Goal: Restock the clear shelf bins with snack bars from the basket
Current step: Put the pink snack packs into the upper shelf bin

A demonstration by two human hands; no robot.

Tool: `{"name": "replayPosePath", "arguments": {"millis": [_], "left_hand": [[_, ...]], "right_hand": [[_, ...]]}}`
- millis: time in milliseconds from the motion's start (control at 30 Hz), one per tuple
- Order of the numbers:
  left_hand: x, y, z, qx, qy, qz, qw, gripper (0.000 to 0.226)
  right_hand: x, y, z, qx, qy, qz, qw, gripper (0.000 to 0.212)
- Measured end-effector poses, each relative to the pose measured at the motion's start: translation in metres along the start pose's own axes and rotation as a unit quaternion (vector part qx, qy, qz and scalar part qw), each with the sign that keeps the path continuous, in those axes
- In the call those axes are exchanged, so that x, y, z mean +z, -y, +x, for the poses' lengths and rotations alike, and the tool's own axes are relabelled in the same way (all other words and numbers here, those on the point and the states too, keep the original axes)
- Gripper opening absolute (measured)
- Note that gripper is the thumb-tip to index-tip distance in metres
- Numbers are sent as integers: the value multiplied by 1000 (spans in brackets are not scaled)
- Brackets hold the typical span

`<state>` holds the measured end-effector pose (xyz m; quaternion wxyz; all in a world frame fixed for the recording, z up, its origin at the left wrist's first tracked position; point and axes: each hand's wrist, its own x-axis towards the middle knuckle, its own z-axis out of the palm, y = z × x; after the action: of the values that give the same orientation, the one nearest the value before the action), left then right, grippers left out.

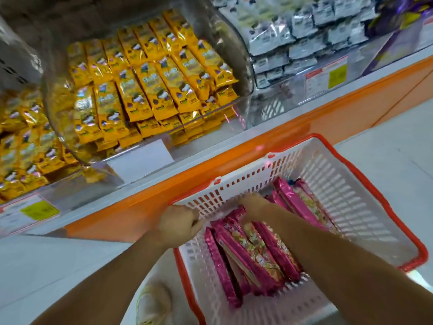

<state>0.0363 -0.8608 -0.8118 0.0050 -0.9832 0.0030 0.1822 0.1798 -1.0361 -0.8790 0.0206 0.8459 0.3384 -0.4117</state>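
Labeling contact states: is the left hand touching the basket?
Touching. In the head view the left hand grips the basket at its rim, fingers curled over the white edge.

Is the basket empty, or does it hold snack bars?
Not empty: several pink snack bars lie in the basket, with the right hand down among them.

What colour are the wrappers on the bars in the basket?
The snack bars are bright pink with a pale yellowish printed panel, clearest in the head view.
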Motion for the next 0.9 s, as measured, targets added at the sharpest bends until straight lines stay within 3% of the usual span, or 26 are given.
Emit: {"name": "replayPosePath", "arguments": {"millis": [100, 200, 333, 433, 500, 533, 600, 700, 767, 833, 900], "left_hand": [[-4, -1, 0, -7, -10, 8, 1000, 37], [-6, -3, 1, -19, -9, -8, 1000, 35], [-6, -9, 0, -51, -3, -10, 999, 42], [-3, -21, -2, -61, 13, -53, 997, 40], [0, -34, -3, -84, 42, -142, 985, 35], [1, -41, -3, -107, 56, -232, 965, 29], [4, -58, -2, -150, 83, -421, 891, 26], [2, -87, -1, -183, 156, -568, 787, 79], [3, -101, 2, -157, 163, -588, 777, 100], [-3, -111, 6, -137, 159, -613, 762, 100], [-9, -116, 12, -142, 164, -671, 709, 108]], "right_hand": [[-8, 3, 1, -23, 53, -53, 997, 62], [-13, -1, -2, -44, 82, -37, 995, 50], [-21, -7, -17, -89, 90, 32, 991, 68], [-28, -5, -28, -99, 96, -2, 990, 72], [-35, -4, -38, -103, 99, -40, 989, 73], [-39, -4, -43, -105, 99, -52, 988, 70], [-47, -8, -51, -113, 99, -50, 987, 61], [-63, -17, -64, -131, 91, -15, 987, 52], [-77, -23, -77, -144, 83, 6, 986, 51], [-95, -28, -91, -152, 66, 30, 986, 55], [-116, -31, -107, -157, 46, 92, 982, 62]]}}
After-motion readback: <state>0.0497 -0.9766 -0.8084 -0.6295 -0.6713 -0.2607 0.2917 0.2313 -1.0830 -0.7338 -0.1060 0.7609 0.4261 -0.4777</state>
